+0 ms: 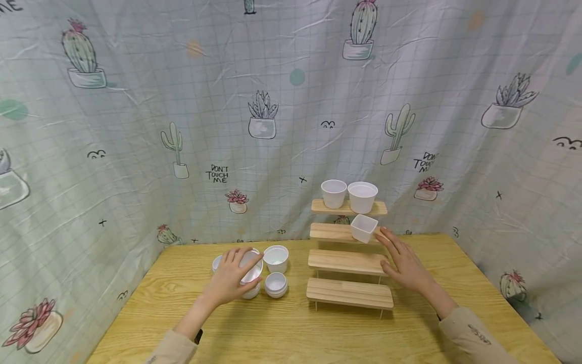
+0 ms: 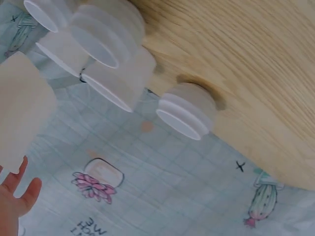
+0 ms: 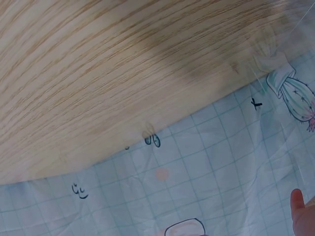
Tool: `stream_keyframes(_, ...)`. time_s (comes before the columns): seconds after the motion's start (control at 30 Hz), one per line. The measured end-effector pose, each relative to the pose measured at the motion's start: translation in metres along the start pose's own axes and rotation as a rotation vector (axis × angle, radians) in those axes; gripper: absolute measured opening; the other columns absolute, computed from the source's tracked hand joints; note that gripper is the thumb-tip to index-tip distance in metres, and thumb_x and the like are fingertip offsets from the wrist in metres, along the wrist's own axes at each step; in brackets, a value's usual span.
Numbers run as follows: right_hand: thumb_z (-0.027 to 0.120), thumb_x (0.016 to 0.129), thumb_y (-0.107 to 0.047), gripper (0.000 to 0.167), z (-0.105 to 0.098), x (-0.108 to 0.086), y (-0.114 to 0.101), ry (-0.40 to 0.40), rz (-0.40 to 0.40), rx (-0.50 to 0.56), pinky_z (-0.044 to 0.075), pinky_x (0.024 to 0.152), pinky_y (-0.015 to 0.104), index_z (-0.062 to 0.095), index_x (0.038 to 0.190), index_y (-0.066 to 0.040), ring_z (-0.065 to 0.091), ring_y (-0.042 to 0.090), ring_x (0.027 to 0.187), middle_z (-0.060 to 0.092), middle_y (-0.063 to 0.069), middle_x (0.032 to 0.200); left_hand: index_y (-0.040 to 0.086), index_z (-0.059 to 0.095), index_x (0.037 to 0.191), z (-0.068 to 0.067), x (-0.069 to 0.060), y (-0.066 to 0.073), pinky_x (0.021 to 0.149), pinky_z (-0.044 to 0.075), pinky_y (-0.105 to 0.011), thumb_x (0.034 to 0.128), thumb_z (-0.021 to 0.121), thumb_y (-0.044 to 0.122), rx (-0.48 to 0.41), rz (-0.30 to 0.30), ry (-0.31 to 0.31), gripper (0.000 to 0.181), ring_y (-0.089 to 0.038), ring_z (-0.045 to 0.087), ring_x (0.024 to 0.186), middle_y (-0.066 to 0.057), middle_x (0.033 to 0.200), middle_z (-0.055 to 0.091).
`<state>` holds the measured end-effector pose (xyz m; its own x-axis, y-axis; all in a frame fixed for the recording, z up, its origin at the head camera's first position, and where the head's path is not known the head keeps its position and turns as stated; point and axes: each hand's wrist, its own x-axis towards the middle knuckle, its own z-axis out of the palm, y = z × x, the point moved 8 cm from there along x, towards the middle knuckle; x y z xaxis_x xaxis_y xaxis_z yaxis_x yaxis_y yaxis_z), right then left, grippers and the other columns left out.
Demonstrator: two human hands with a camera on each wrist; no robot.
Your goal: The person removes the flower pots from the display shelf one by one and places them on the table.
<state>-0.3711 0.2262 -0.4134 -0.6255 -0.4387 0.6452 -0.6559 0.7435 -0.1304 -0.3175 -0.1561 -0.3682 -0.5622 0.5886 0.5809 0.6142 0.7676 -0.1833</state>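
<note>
right hand [image 1: 404, 263] — beside the square white cup [image 1: 364, 229]

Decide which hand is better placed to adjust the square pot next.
Probably the right hand: it is beside the square pot, while the left hand is farther off, at a white cup.

The left arm [image 1: 187, 326] and right arm [image 1: 447, 308] reach forward and inward, hands well apart. The left hand [image 1: 231, 275] shows its back, thumb and fingers curved in a grip. The right hand [image 1: 405, 267] has fingers extended, thumb held apart.
</note>
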Motion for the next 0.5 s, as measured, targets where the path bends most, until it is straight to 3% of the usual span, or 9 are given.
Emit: stream_keyframes(0.5, 0.058, 0.079, -0.020, 0.065, -0.002, 0.002, -0.002, 0.005, -0.028, -0.012, 0.034, 0.088, 0.053, 0.033, 0.137, -0.009, 0.026, 0.023, 0.133, 0.027, 0.013, 0.144, 0.019, 0.051, 0.125, 0.007, -0.030, -0.040, 0.085, 0.034, -0.054, 0.0722, 0.068, 0.031, -0.030, -0.071, -0.047, 0.057, -0.034, 0.045, 0.103, -0.016, 0.117, 0.050)
